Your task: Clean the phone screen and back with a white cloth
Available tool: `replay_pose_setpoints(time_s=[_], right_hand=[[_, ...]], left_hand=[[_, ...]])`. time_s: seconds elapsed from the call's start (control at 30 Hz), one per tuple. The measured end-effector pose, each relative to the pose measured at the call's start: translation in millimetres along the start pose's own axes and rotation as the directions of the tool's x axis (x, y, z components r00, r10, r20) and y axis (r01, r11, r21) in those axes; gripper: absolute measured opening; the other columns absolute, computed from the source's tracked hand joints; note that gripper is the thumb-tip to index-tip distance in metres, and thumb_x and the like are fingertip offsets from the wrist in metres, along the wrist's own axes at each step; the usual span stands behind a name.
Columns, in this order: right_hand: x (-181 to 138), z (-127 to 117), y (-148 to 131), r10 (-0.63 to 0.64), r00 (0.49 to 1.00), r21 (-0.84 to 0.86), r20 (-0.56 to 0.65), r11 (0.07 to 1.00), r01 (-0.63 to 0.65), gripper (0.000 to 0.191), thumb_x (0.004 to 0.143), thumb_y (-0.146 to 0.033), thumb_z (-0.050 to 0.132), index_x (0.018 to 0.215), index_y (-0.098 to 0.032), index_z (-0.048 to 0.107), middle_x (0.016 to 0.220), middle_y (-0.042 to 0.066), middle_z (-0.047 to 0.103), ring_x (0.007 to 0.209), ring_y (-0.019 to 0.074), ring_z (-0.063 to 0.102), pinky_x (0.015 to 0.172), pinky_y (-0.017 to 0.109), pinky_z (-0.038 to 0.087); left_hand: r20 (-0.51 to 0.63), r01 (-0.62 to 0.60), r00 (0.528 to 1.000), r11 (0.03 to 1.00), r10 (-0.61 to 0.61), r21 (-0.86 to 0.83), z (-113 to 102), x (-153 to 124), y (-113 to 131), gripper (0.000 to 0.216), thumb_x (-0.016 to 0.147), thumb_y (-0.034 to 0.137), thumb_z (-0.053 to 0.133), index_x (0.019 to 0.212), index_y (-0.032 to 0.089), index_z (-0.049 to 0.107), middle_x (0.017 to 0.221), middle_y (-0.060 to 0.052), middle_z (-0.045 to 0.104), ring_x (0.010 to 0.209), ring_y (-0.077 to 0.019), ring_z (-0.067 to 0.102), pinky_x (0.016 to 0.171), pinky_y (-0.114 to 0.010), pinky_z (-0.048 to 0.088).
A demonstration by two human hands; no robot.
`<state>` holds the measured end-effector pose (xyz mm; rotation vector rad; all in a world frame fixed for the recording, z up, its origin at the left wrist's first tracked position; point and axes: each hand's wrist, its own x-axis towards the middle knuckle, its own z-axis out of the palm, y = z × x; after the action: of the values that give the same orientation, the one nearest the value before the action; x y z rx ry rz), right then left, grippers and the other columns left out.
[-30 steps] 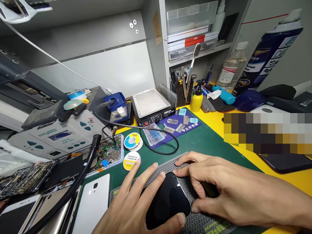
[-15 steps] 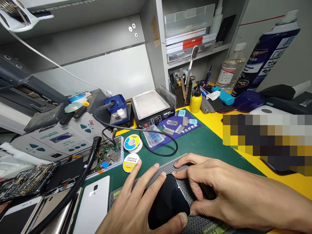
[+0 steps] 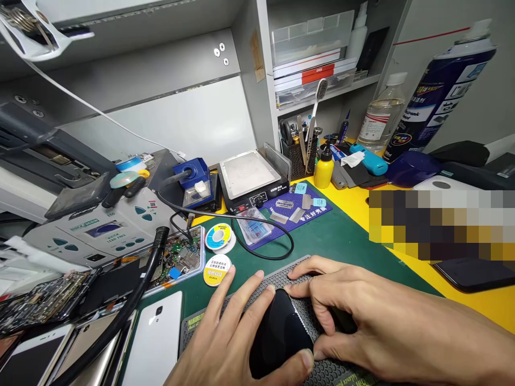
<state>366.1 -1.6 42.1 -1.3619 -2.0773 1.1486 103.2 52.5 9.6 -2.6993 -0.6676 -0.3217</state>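
A smartphone (image 3: pixel 281 332) with a dark, glossy screen lies on a grey honeycomb-textured mat (image 3: pixel 257 285), tilted a little in my view. My left hand (image 3: pixel 237 338) steadies it from the left, index fingertip at the far edge and thumb at the near right corner. The other left fingers are stretched out over the mat. On the right side, my right hand (image 3: pixel 346 311) grips the phone's long edge, index finger at the far corner and thumb near the close corner. Its curled fingers hide what is beneath the palm.
A white phone (image 3: pixel 153 340) and a black hose (image 3: pixel 132 300) lie at the left, near a tray of circuit boards (image 3: pixel 201 246). Solder spools (image 3: pixel 219 236), a hot plate (image 3: pixel 251 174), loose blades (image 3: pixel 298 215) and a yellow bottle (image 3: pixel 323 170) stand further back. A blurred patch covers the right side.
My view has shifted very slightly. My right thumb and left thumb stay at the phone's near corner, and both hands hold almost the same pose.
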Motion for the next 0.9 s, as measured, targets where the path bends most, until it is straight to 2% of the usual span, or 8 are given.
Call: replay_pose_setpoints(time_s=[0.2, 0.37, 0.5, 0.7, 0.83, 0.9], right_hand=[[-2.8, -2.3, -0.2, -0.002, 1.000, 0.048, 0.005, 0.999, 0.002, 0.022, 0.089, -0.015, 0.069, 0.080, -0.025, 0.052, 0.125, -0.007, 0.063, 0.132, 0.0203, 0.052, 0.095, 0.022, 0.046], [-4.2, -1.8, 0.4, -0.051, 0.998, 0.094, -0.027, 0.994, 0.053, 0.023, 0.088, -0.011, 0.071, 0.085, -0.027, 0.055, 0.124, -0.009, 0.063, 0.132, 0.0153, 0.052, 0.099, 0.018, 0.044], [-4.5, -0.9, 0.0, -0.067, 0.996, 0.106, -0.051, 0.992, 0.073, 0.018, 0.091, -0.016, 0.073, 0.091, -0.028, 0.059, 0.126, -0.008, 0.064, 0.137, 0.0163, 0.048, 0.101, 0.019, 0.045], [-5.6, -0.9, -2.2, -0.094, 0.992, 0.046, -0.087, 0.994, 0.098, 0.017, 0.091, -0.019, 0.075, 0.098, -0.028, 0.063, 0.128, -0.005, 0.066, 0.134, 0.0162, 0.051, 0.100, 0.017, 0.045], [-6.6, 0.4, -1.1, -0.108, 0.991, 0.011, -0.081, 0.994, 0.109, 0.019, 0.092, -0.016, 0.071, 0.107, -0.027, 0.066, 0.132, -0.001, 0.065, 0.134, 0.0180, 0.052, 0.101, 0.018, 0.044], [-6.9, 0.9, -0.6, -0.111, 0.990, 0.001, -0.087, 0.994, 0.111, 0.017, 0.092, -0.015, 0.071, 0.104, -0.026, 0.066, 0.131, -0.001, 0.066, 0.133, 0.0182, 0.053, 0.099, 0.018, 0.045]], left_hand=[[0.031, 0.007, 1.000, 1.000, -0.007, -0.022, -0.8, -2.9, 1.8, 0.063, 0.088, 0.059, 0.062, 0.135, 0.016, 0.064, 0.139, -0.013, 0.065, 0.123, -0.0443, 0.064, 0.078, -0.054, 0.068], [0.003, -0.012, 1.000, 1.000, 0.012, 0.027, -2.2, -1.2, 5.4, 0.061, 0.089, 0.057, 0.062, 0.133, 0.015, 0.066, 0.136, -0.014, 0.067, 0.122, -0.0448, 0.065, 0.078, -0.054, 0.068], [0.005, -0.017, 1.000, 0.998, 0.017, 0.052, -2.7, 0.5, 8.1, 0.057, 0.089, 0.055, 0.061, 0.129, 0.014, 0.068, 0.132, -0.014, 0.070, 0.117, -0.0447, 0.068, 0.075, -0.055, 0.068], [0.005, 0.038, 0.999, 0.999, -0.038, 0.019, -1.5, -1.8, 9.6, 0.059, 0.088, 0.055, 0.064, 0.134, 0.018, 0.066, 0.138, -0.010, 0.066, 0.124, -0.0408, 0.065, 0.084, -0.050, 0.068], [0.016, -0.012, 1.000, 0.994, 0.010, 0.113, -5.6, 3.5, 12.8, 0.054, 0.090, 0.055, 0.058, 0.126, 0.016, 0.071, 0.132, -0.010, 0.070, 0.114, -0.0425, 0.070, 0.073, -0.050, 0.069], [0.025, -0.044, 0.999, 0.988, 0.041, 0.151, -7.8, 6.9, 14.0, 0.053, 0.092, 0.054, 0.055, 0.123, 0.014, 0.072, 0.129, -0.011, 0.071, 0.111, -0.0435, 0.070, 0.070, -0.050, 0.069]])
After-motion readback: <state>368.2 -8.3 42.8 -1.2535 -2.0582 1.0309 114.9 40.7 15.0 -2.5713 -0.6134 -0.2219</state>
